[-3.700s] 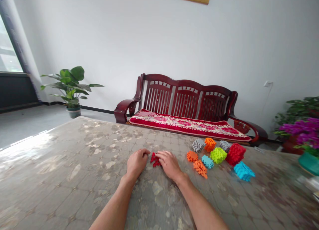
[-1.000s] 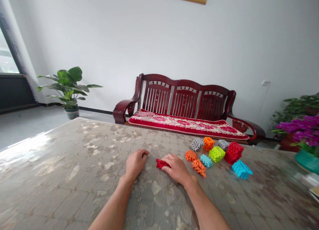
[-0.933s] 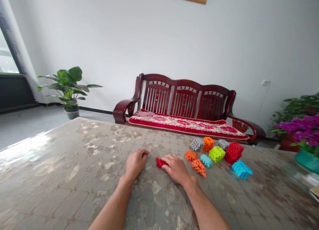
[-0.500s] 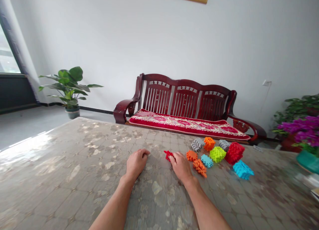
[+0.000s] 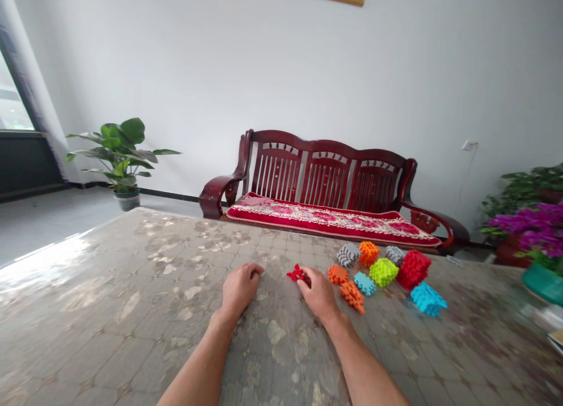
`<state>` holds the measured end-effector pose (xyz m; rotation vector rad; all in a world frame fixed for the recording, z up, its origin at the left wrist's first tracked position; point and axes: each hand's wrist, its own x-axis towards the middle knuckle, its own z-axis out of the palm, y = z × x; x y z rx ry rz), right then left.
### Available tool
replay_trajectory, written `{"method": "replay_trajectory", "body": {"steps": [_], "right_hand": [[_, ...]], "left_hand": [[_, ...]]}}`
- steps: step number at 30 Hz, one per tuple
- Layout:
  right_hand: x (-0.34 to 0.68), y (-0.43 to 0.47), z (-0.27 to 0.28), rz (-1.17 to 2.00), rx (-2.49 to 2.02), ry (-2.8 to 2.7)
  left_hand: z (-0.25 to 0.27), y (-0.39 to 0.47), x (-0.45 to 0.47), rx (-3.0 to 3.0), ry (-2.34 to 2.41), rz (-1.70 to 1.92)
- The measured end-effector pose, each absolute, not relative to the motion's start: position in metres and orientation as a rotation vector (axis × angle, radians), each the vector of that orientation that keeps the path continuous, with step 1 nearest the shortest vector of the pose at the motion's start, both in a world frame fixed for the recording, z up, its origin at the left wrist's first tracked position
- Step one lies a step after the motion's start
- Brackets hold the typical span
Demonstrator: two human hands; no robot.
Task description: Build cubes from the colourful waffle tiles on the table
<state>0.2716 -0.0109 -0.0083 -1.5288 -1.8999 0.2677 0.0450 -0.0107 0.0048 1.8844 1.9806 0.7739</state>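
Pinched between the thumb and fingers of my right hand [image 5: 317,290] is a small red plastic building piece [image 5: 295,273] with a jagged outline. Its right part is hidden by my fingers. To its left, my left hand [image 5: 240,288] rests on the table with curled fingers, and nothing shows in it. Just right of my right hand sit notched plastic blocks: an orange one [image 5: 338,274], another orange one [image 5: 352,295] nearer me, and a light blue one [image 5: 365,283]. Beyond these are a lime green block [image 5: 383,271] and a big red block [image 5: 414,270].
The table [image 5: 176,330] has a patterned grey-brown cover. Farther back are a grey block [image 5: 348,255], an orange block [image 5: 369,253] and a second grey block [image 5: 394,255]. A blue block [image 5: 428,299] lies farther right. Behind stands a wooden bench [image 5: 329,177]; purple flowers [image 5: 530,230] are at right.
The red piece has turned slightly in my right hand, and my right fingers have shifted a little around it. My left hand stays in place.
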Motion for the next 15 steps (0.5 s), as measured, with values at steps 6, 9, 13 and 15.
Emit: {"method": "replay_trajectory", "body": {"steps": [6, 9, 13, 15], "right_hand": [[0.274, -0.008, -0.009, 0.451, -1.485, -1.751], [0.275, -0.006, -0.011, 0.527, -1.452, -1.702], [0.268, -0.007, -0.013, 0.646, -1.347, -1.635], [0.262, -0.009, -0.013, 0.712, -1.280, -1.601]], "left_hand": [[0.003, -0.010, 0.044, 1.880, 1.971, 0.789], [0.002, -0.009, 0.043, 1.875, 1.946, 0.815], [-0.002, -0.008, 0.046, 1.874, 1.749, 0.926], [-0.004, -0.007, 0.051, 1.852, 1.572, 0.998]]}}
